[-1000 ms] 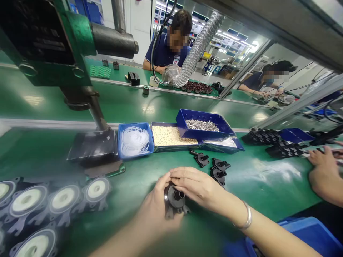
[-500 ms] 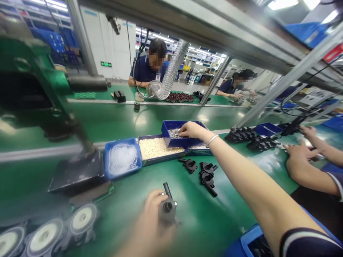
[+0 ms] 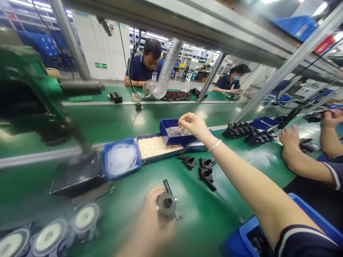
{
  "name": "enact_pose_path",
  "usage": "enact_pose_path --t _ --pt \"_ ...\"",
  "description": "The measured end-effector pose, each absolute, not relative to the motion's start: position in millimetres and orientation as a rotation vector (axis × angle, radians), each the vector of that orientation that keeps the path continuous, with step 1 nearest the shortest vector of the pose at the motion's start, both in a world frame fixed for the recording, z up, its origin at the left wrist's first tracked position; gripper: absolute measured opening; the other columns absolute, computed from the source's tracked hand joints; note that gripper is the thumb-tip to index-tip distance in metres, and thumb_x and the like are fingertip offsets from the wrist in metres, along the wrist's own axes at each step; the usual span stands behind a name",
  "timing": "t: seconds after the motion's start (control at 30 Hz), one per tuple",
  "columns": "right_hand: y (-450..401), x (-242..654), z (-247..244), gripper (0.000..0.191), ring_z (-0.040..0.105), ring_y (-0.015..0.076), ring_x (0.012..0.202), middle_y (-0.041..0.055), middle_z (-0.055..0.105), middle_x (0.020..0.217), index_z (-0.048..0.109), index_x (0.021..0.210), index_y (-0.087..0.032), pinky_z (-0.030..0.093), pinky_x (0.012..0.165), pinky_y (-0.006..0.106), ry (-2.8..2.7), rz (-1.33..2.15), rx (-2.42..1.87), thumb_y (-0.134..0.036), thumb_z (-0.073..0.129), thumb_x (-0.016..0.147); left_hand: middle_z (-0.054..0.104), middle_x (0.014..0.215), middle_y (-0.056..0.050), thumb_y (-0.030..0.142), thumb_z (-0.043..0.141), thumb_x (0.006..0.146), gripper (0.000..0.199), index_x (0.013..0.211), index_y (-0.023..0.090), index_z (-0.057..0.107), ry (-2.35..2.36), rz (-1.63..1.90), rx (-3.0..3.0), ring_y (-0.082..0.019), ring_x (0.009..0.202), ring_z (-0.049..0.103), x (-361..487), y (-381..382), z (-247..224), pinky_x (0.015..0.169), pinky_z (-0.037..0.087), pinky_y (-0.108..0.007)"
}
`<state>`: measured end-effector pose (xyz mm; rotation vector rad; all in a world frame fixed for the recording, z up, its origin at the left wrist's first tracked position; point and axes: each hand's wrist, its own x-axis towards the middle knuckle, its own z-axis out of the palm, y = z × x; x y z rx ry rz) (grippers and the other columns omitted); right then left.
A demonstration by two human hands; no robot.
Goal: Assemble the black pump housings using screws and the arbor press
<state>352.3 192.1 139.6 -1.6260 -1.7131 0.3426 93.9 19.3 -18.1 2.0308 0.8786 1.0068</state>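
My left hand, blurred, is closed around a black plastic pump housing with a round body, a short central spout and a pipe pointing away from me. A small shiny screw head shows at its edge. My right hand is just above a dark blue bin of small silver screws. Its thumb and fingertips are pinched together; whatever lies between them is too small to make out. Between my arms, three similar black housings lie on the green bench.
A bin of cream-coloured small parts and a blue tray of clear rings stand left of the screws. A green machine rises at left above round white-centred parts. A blue crate is at lower right. A co-worker's hands work at right.
My right hand has lifted from among the screws to just above the bin, fingers pinched. My left hand still holds the pump housing in nearly the same place. The view has shifted slightly.
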Motion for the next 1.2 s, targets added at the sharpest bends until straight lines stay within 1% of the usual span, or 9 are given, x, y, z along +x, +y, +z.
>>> enact_pose_path --t 0.07,0.17,0.23,0.37,0.5,0.63,0.9,1.03,1.2 --pt "153 334 145 0.008 0.065 0.0130 0.066 0.0043 0.070 0.079 0.059 0.089 -0.014 0.054 0.066 0.025 -1.745 0.408 -1.516 -0.021 0.058 0.092 0.046 0.133 -0.023 0.011 0.061 0.073 0.072 0.134 0.016 0.024 0.890 1.018 2.009 -0.034 0.121 0.057 93 19 -16 0.098 0.051 -0.052" --pt "79 308 138 0.010 0.063 0.0148 0.068 0.0032 0.066 0.078 0.061 0.084 -0.017 0.052 0.063 0.026 -1.948 0.619 -1.294 -0.024 0.062 0.091 0.047 0.130 -0.021 0.011 0.061 0.073 0.074 0.134 0.016 0.021 0.861 1.000 2.005 -0.032 0.118 0.059 94 19 -8 0.096 0.052 -0.049" --pt "35 296 121 0.009 0.061 0.0164 0.077 0.0033 0.062 0.083 0.062 0.083 -0.019 0.052 0.071 0.029 -2.081 0.651 -1.205 -0.021 0.061 0.092 0.048 0.126 -0.019 0.011 0.060 0.074 0.071 0.132 0.018 0.022 0.830 1.030 2.020 -0.030 0.117 0.058 94 20 -3 0.095 0.053 -0.046" --pt "-13 284 79 0.006 0.056 0.0184 0.089 0.0047 0.054 0.092 0.063 0.093 -0.022 0.050 0.078 0.031 -2.084 0.650 -1.224 -0.017 0.061 0.092 0.045 0.128 -0.018 0.012 0.060 0.073 0.065 0.129 0.021 0.027 0.843 0.947 2.063 -0.032 0.117 0.058 93 21 1 0.091 0.055 -0.048" --pt "-19 278 54 0.006 0.053 0.0208 0.096 0.0060 0.050 0.096 0.061 0.094 -0.022 0.050 0.081 0.034 -2.015 0.600 -1.247 -0.016 0.059 0.092 0.041 0.132 -0.018 0.013 0.059 0.071 0.064 0.127 0.023 0.030 0.895 0.822 2.072 -0.032 0.111 0.062 92 20 -1 0.086 0.057 -0.049" --pt "-20 276 48 0.010 0.053 0.0207 0.096 0.0076 0.048 0.100 0.060 0.096 -0.020 0.051 0.081 0.034 -2.076 0.496 -1.223 -0.012 0.055 0.092 0.040 0.133 -0.018 0.013 0.058 0.072 0.063 0.128 0.022 0.031 0.880 0.811 2.061 -0.032 0.113 0.061 90 19 -1 0.088 0.057 -0.049" --pt "-26 296 36 0.023 0.060 0.0222 0.090 0.0085 0.062 0.103 0.061 0.112 -0.024 0.055 0.076 0.040 -2.448 0.083 -1.033 -0.014 0.060 0.091 0.040 0.135 -0.018 0.012 0.058 0.071 0.064 0.128 0.021 0.031 0.863 0.832 2.053 -0.032 0.120 0.057 90 20 -1 0.095 0.054 -0.050" --pt "-25 296 40 0.029 0.061 0.0218 0.090 0.0122 0.061 0.108 0.059 0.117 -0.021 0.054 0.073 0.038 -2.484 -0.050 -0.991 -0.012 0.061 0.089 0.039 0.135 -0.018 0.012 0.057 0.071 0.065 0.129 0.022 0.030 0.869 0.832 2.055 -0.031 0.118 0.058 91 19 -1 0.093 0.055 -0.048" --pt "-36 287 38 0.034 0.059 0.0254 0.099 0.0166 0.059 0.114 0.059 0.120 -0.016 0.055 0.077 0.042 -2.437 -0.097 -1.069 -0.005 0.051 0.090 0.041 0.135 -0.017 0.013 0.058 0.072 0.063 0.129 0.022 0.031 0.867 0.847 2.050 -0.031 0.116 0.060 91 19 0 0.093 0.055 -0.047"
